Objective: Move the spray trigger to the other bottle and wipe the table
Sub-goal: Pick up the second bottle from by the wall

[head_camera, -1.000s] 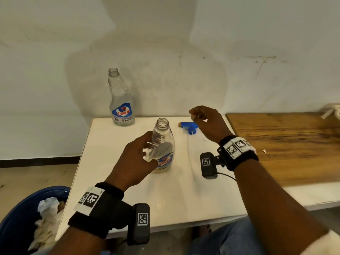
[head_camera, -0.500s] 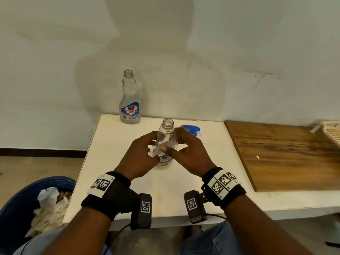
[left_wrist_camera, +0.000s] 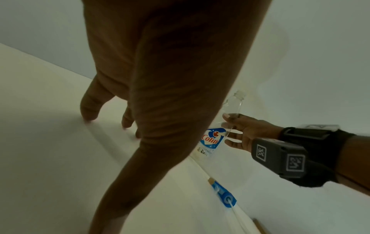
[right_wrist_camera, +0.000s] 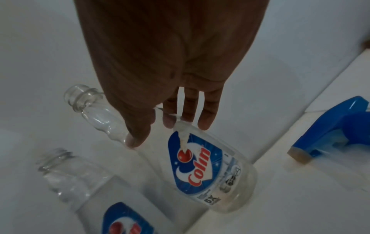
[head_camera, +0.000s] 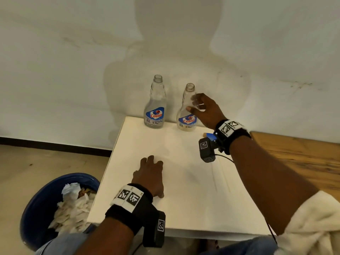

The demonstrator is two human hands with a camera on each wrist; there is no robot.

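At about 8 o'clock in the head view, on the floor beside the bench (head_camera: 184,208), stands a blue bin (head_camera: 35,208) holding crumpled white paper (head_camera: 71,208). The left hand (head_camera: 150,174) lies palm down on the white bench top near its front left part, its fingers (left_wrist_camera: 88,107) spread loosely with the tips touching the surface; it holds nothing. At 12 o'clock, near the back edge by the wall, two clear Colin bottles stand upright and uncapped, just beside each other. The left bottle (head_camera: 155,105) stands free. The right bottle (head_camera: 187,111) rests on the bench with the right hand (head_camera: 206,111) at its waist: the thumb and fingers (right_wrist_camera: 206,120) are apart and only lightly bent, their tips at or just off the plastic; whether they touch it cannot be told. The blue spray trigger (right_wrist_camera: 336,131) lies on its side on the bench at about 2 o'clock, near the right bottle's base, mostly hidden under the right wrist in the head view. A wooden board (head_camera: 303,159) adjoins the bench at 3 o'clock.
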